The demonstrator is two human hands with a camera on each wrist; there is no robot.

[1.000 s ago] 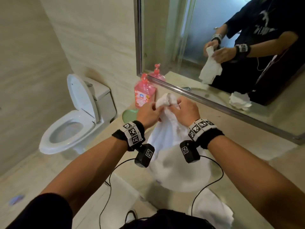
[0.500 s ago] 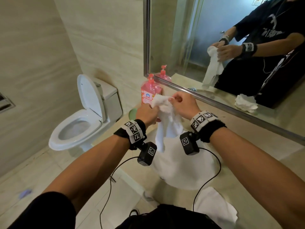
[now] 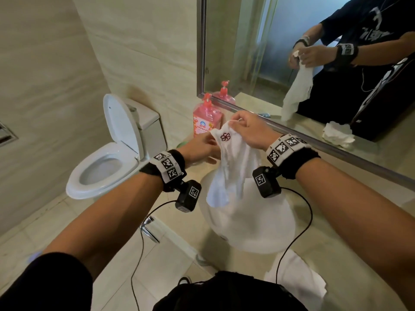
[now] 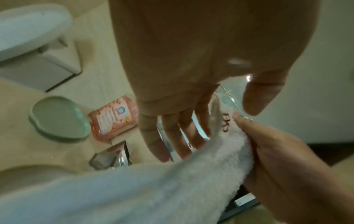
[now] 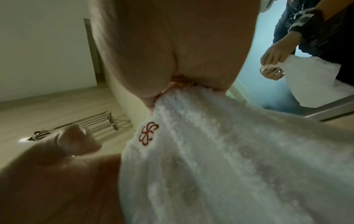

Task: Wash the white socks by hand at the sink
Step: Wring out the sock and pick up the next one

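A white sock (image 3: 233, 167) with a red flower logo hangs over the white sink basin (image 3: 287, 221). My right hand (image 3: 233, 124) pinches its cuff at the top, which the right wrist view shows as fingers closed on the fluffy sock (image 5: 220, 151). My left hand (image 3: 202, 149) is beside the cuff on the left. In the left wrist view its fingers (image 4: 164, 136) are straight behind the sock (image 4: 191, 174), with the thumb held apart. A second white sock (image 3: 298, 281) lies on the counter at the front right.
A pink soap pump bottle (image 3: 206, 122) and a green soap dish (image 4: 57, 119) stand at the counter's back left, with the faucet (image 4: 111, 157) by the basin. The mirror (image 3: 292, 52) runs behind. A toilet (image 3: 107, 167) with raised lid is on the left.
The sock has been raised and spread, so its red logo now shows. My left hand has loosened from gripping the cuff to straight fingers. My right hand keeps its pinch.
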